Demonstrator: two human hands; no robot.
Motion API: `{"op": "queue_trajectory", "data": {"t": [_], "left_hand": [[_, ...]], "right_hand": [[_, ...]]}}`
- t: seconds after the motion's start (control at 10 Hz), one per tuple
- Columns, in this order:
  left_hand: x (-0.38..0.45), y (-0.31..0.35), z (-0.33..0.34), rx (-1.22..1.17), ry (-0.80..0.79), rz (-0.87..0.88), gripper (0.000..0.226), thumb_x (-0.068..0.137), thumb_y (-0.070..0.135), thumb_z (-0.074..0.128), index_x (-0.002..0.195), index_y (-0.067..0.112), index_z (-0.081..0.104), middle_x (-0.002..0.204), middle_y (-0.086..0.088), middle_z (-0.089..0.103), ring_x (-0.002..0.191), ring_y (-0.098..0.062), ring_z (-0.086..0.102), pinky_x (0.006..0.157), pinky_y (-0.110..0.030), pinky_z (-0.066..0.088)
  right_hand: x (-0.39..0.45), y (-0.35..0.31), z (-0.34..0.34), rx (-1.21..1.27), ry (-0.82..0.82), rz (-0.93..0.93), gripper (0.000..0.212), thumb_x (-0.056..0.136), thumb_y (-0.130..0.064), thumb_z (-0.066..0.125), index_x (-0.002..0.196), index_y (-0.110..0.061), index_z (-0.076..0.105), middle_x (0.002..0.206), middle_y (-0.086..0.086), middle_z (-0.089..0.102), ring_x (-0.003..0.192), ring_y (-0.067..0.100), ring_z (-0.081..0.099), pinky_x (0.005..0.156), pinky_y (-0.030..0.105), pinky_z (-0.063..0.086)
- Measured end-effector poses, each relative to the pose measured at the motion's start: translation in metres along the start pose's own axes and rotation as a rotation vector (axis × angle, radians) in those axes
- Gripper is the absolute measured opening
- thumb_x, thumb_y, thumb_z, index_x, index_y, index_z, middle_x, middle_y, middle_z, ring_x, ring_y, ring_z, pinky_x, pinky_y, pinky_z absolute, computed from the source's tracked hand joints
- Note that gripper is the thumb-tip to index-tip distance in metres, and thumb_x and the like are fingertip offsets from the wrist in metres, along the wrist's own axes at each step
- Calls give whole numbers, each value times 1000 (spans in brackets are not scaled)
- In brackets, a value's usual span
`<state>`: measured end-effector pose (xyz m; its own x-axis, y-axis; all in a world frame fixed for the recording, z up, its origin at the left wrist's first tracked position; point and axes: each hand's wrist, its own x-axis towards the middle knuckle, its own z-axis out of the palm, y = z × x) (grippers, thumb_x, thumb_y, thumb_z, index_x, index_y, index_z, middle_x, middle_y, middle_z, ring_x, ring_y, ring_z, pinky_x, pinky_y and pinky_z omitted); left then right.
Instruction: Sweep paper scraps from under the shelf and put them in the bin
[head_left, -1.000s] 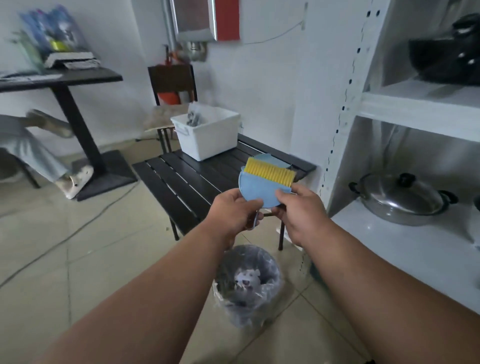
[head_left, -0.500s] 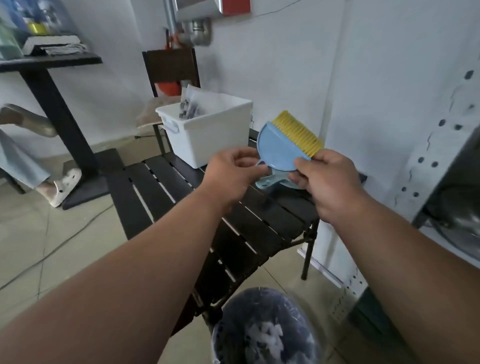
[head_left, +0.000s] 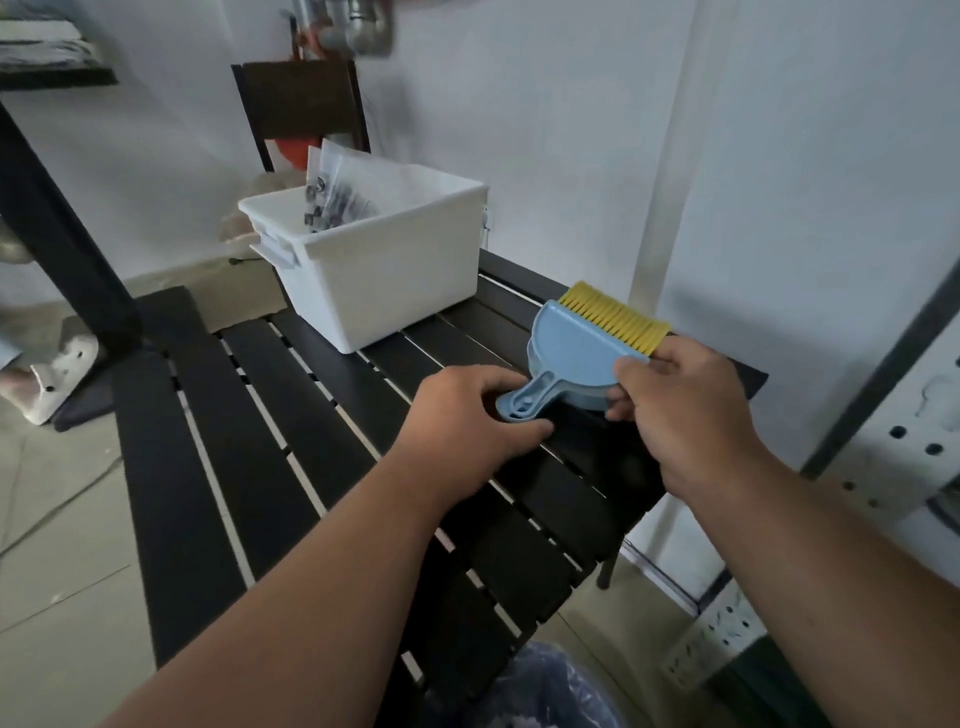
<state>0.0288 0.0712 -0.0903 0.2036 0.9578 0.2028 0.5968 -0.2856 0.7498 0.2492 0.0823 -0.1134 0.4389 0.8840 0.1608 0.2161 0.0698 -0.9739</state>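
Nearest me, at the bottom edge, is the rim of the bin with its bluish liner, tucked just under the near end of the black slatted table. My two forearms reach over that table. My left hand is curled round the handle of the blue dustpan, thumb below it and fingers over the top. My right hand pinches the dustpan's right side, thumb on its upper face, fingers beneath. The hands are close but not touching each other. The brush sits nested behind the dustpan, its yellow bristles showing past the far edge. Whether the dustpan touches the slats I cannot tell. To the right stands the shelf, a perforated white upright. Farther along the table is a white tub holding clear packets. Beyond it a dark chair stands against the white wall.
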Motion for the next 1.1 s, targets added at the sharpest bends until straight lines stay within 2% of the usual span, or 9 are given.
{"op": "queue_trajectory", "data": {"t": [0.1, 0.2, 0.3, 0.4, 0.5, 0.7, 0.8, 1.0, 1.1], "left_hand": [[-1, -1, -3, -95, 8, 18, 37, 76, 35, 92, 100, 55, 72, 93, 29, 73, 88, 12, 67, 67, 3, 44], [-1, -1, -2, -120, 19, 42, 44, 78, 30, 91, 115, 49, 75, 98, 25, 74, 89, 7, 69, 72, -1, 47], [-1, -1, 2, -2, -1, 80, 37, 81, 32, 87, 115, 43, 79, 102, 21, 70, 93, 3, 65, 75, -7, 46], [-1, 0, 4, 9, 7, 69, 34, 82, 34, 86, 114, 40, 80, 101, 19, 69, 92, 1, 64, 77, -13, 46], [-1, -1, 5, 12, 26, 64, 33, 82, 33, 87, 114, 37, 80, 99, 18, 69, 90, 0, 64, 74, -11, 45], [0, 2, 4, 46, -5, 75, 37, 85, 35, 84, 122, 39, 77, 105, 18, 67, 91, -1, 62, 74, -13, 44], [1, 4, 3, 66, -22, 70, 37, 88, 37, 82, 124, 39, 76, 106, 18, 65, 91, -2, 61, 74, -15, 44], [2, 4, 3, 99, -45, 93, 42, 88, 39, 80, 130, 40, 72, 109, 21, 63, 94, 1, 59, 77, -15, 46], [-3, 9, 2, 158, -8, 129, 64, 86, 45, 81, 145, 42, 58, 121, 21, 57, 105, 1, 56, 89, -17, 50]], "right_hand": [[1, 0, -4, -56, 10, 11, 29, 72, -40, 63, 95, -23, 67, 74, 1, 72, 53, 13, 71, 47, 27, 56], [3, 1, -6, -97, -4, 21, 26, 72, -38, 65, 92, -21, 66, 74, 2, 70, 55, 12, 68, 44, 23, 51], [1, -1, -5, -171, -4, -26, 26, 78, -36, 64, 98, -20, 64, 84, 0, 65, 66, 13, 63, 42, 16, 46], [-5, -6, -3, -365, 75, -119, 34, 85, -34, 62, 117, -23, 58, 94, -2, 58, 77, 11, 56, 47, 6, 36], [-12, -10, -5, -462, 98, -168, 53, 92, -23, 63, 141, -27, 44, 118, 1, 52, 92, 10, 52, 44, -1, 35], [-25, -12, -5, -472, 19, -284, 36, 91, -17, 59, 126, -21, 66, 119, -2, 44, 104, 15, 59, 54, -12, 29], [-28, -11, -2, -504, -13, -331, 27, 91, -15, 60, 115, -15, 72, 121, -4, 53, 112, 14, 59, 59, -14, 29], [-29, -13, 0, -517, -21, -358, 27, 92, -16, 61, 116, -16, 72, 122, -1, 61, 114, 14, 61, 60, -14, 31], [-34, -22, -6, -500, -41, -357, 29, 93, -20, 62, 122, -19, 69, 123, -3, 58, 114, 11, 59, 60, -6, 43]]}}
